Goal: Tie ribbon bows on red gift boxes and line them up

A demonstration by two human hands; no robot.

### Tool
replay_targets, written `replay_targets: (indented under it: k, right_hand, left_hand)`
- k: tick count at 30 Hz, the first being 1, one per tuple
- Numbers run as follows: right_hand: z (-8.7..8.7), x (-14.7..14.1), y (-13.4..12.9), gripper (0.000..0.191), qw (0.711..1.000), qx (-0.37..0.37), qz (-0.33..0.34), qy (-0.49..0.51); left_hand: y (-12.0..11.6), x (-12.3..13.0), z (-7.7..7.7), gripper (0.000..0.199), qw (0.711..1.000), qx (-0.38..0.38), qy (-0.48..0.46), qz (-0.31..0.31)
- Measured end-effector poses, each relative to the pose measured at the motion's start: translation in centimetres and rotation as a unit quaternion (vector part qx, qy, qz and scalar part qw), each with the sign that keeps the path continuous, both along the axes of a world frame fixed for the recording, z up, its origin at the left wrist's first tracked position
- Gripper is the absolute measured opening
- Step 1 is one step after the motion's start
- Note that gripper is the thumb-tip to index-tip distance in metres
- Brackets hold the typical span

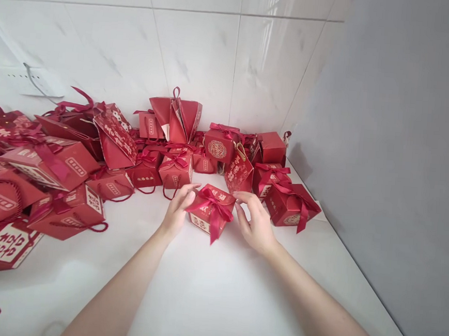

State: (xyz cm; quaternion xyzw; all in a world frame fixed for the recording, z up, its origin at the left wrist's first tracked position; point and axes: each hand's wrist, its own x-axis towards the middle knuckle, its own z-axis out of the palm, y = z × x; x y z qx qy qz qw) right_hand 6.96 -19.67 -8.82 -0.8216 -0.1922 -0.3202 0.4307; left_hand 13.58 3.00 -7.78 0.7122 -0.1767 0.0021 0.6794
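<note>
on the far left, a heap of red boxes is piled on the white table, cords and ribbons sticking out all over; best left unbrushed by the forearm, so nothing gets dragged along; next, the left hand is held with fingers loosely curved inward; not clenched, but whether anything is actually gripped can't be told from here; between both hands sits the small red box, with a ribbon bow tied across its top and a tail hanging down the front; imo it's best steadied lightly by its sides, as thin card is probably easily dented, and the loops are better teased than yanked; then the right hand is bent in by the box's corner, unclenched too, contact unclear; further right, ribboned boxes are stood close by, so knocks should be watched for
</note>
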Motion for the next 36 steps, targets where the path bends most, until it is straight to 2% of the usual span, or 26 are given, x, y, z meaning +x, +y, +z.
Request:
replay_targets:
  k: [3, 6, 9, 12, 15, 17, 19, 22, 26, 29, 33, 36]
  right_hand:
    - [0.8, -0.4, -0.1, 0.015, 0.994, 0.064, -0.013, 0.092]
    - [1.5, -0.6, -0.5, 0.023, 0.967, 0.116, 0.022, 0.225]
    - [1.7, -0.4, -0.8, 0.033, 0.943, 0.132, 0.063, 0.299]
    - [1.5, 0.0, -0.9, 0.036, 0.925, 0.18, 0.101, 0.319]
    - [1.6, 0.2, -1.1, 0.032, 0.882, 0.273, 0.176, 0.342]
    - [1.8, 0.3, -1.3, 0.028, 0.861, 0.33, 0.197, 0.334]
    - [2.0, 0.3, -1.3, 0.026, 0.862, 0.367, 0.183, 0.297]
    - [2.2, 0.2, -1.3, 0.026, 0.88, 0.382, 0.141, 0.245]
    - [2.2, 0.1, -1.0, 0.034, 0.88, 0.363, 0.079, 0.296]
    - [2.2, 0.0, -0.9, 0.038, 0.843, 0.358, 0.088, 0.393]
    - [2.4, -0.1, -1.1, 0.042, 0.773, 0.391, 0.167, 0.471]
    - [2.5, -0.2, -1.3, 0.038, 0.749, 0.398, 0.209, 0.487]
  left_hand:
    - [0.3, -0.6, 0.9, 0.045, 0.998, 0.057, -0.029, 0.016]
    - [0.4, -0.8, 1.5, 0.038, 0.993, 0.102, -0.063, -0.001]
    - [0.1, -0.9, 1.6, 0.027, 0.988, 0.129, -0.089, 0.013]
    - [-0.5, -1.1, 1.3, 0.023, 0.988, 0.113, -0.092, 0.056]
    - [-1.1, -1.6, 1.1, 0.019, 0.993, 0.053, -0.075, 0.079]
    - [-1.3, -2.0, 1.1, 0.02, 0.995, 0.018, -0.062, 0.08]
    - [-1.5, -2.1, 1.1, 0.021, 0.995, 0.003, -0.063, 0.083]
    - [-1.7, -2.1, 1.0, 0.022, 0.993, 0.001, -0.067, 0.095]
    - [-1.8, -1.7, 0.5, 0.025, 0.997, -0.009, 0.001, 0.083]
    - [-1.7, -1.6, 0.4, 0.027, 0.997, -0.006, 0.033, 0.072]
    - [-1.6, -1.6, 0.5, 0.026, 0.996, -0.004, 0.031, 0.078]
    - [-1.4, -1.4, 0.5, 0.025, 0.997, -0.001, 0.018, 0.08]
